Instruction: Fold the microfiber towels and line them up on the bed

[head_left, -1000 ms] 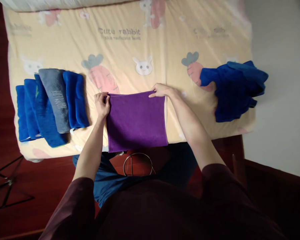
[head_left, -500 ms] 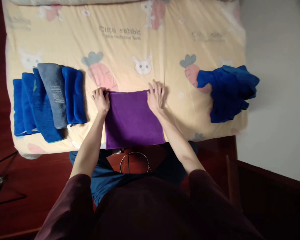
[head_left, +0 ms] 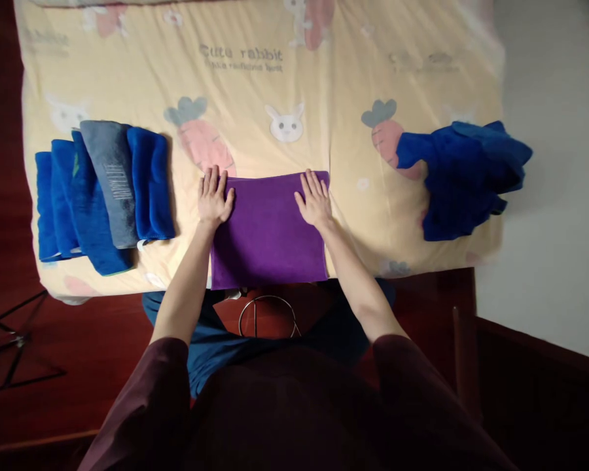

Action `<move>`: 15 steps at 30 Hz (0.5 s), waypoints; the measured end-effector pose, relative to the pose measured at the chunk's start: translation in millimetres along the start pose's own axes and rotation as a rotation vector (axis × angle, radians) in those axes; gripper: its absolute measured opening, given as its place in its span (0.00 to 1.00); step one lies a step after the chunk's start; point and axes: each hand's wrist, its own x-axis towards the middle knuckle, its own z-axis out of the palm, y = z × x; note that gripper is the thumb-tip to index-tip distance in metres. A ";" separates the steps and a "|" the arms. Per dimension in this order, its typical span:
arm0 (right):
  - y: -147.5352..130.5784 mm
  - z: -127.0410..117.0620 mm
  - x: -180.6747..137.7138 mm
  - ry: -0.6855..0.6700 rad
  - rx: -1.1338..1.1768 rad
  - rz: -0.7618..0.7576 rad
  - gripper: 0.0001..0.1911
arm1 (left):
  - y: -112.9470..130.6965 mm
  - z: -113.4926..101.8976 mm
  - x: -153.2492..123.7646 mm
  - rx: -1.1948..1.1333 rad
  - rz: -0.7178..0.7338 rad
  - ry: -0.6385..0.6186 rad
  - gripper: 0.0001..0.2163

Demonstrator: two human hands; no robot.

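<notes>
A folded purple towel (head_left: 267, 235) lies flat on the yellow rabbit-print sheet (head_left: 255, 91), its near edge at the front of the bed. My left hand (head_left: 214, 197) rests flat and open on the towel's far left corner, partly over its left edge. On the far right corner, my right hand (head_left: 315, 200) lies palm down with its fingers spread. Neither hand holds anything.
A row of folded blue towels with one grey towel (head_left: 112, 180) sits at the left of the bed. A loose heap of dark blue towels (head_left: 464, 173) hangs over the right edge. A round metal ring (head_left: 267, 317) shows below the bed's front edge, above dark red floor.
Both hands went from pinching the towel's far corners to lying flat and open on it. The right hand moved a little inward onto the cloth.
</notes>
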 end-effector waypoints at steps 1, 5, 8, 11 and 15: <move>7.7 -1.6 0.5 0.010 -0.010 0.012 0.34 | -4.6 -1.2 2.5 -0.007 -0.007 0.004 0.30; 16.9 -3.7 6.9 0.036 -0.011 0.034 0.35 | -8.3 -2.4 9.3 -0.023 -0.009 0.009 0.30; -1.6 -9.8 11.2 0.046 -0.003 0.075 0.36 | 9.7 -6.7 9.8 -0.019 -0.010 0.028 0.31; -42.7 -12.8 -2.7 0.047 -0.015 0.077 0.38 | 46.1 -8.1 -11.8 -0.010 0.045 -0.010 0.34; -103.5 11.7 -53.6 -0.009 0.013 -0.072 0.35 | 88.6 10.5 -80.7 0.056 0.163 -0.194 0.34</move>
